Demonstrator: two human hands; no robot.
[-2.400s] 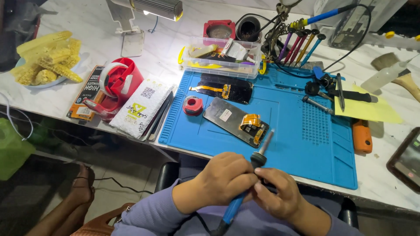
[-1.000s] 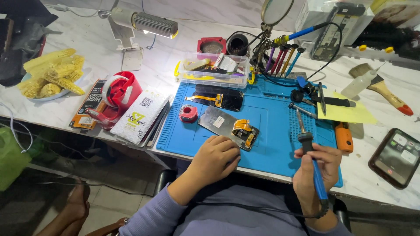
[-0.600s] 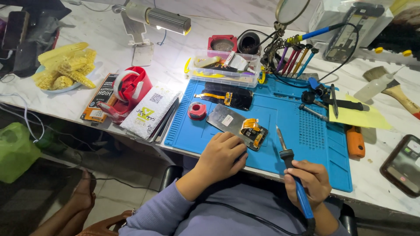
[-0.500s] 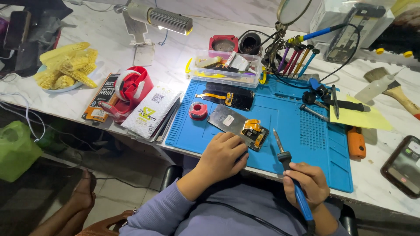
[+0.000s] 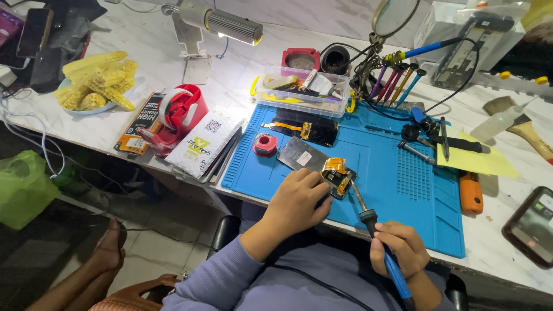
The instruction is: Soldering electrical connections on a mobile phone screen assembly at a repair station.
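My left hand [image 5: 298, 198] rests on the near end of an opened phone part [image 5: 314, 162], a grey metal panel with a yellow flex cable, lying on the blue work mat [image 5: 397, 190]. My right hand [image 5: 401, 249] grips a soldering iron [image 5: 374, 230] by its blue handle. Its metal tip points up-left and reaches the yellow-and-black component at the panel's right end. A dark phone screen [image 5: 299, 126] with an orange flex cable lies farther back on the mat, and a small red round tin [image 5: 265, 144] sits to its left.
A clear plastic tray [image 5: 303, 92] of parts, a rack of coloured screwdrivers [image 5: 397, 83], a magnifier [image 5: 394, 16] and a lit lamp [image 5: 227, 26] stand at the back. A red tape dispenser [image 5: 175, 115], booklets and corn cobs [image 5: 95, 86] lie left. Yellow paper, an orange tool and a phone [image 5: 530, 224] lie right.
My right hand carried the soldering iron from the right side toward the centre, bringing its tip to the phone part. My left hand stayed on the panel.
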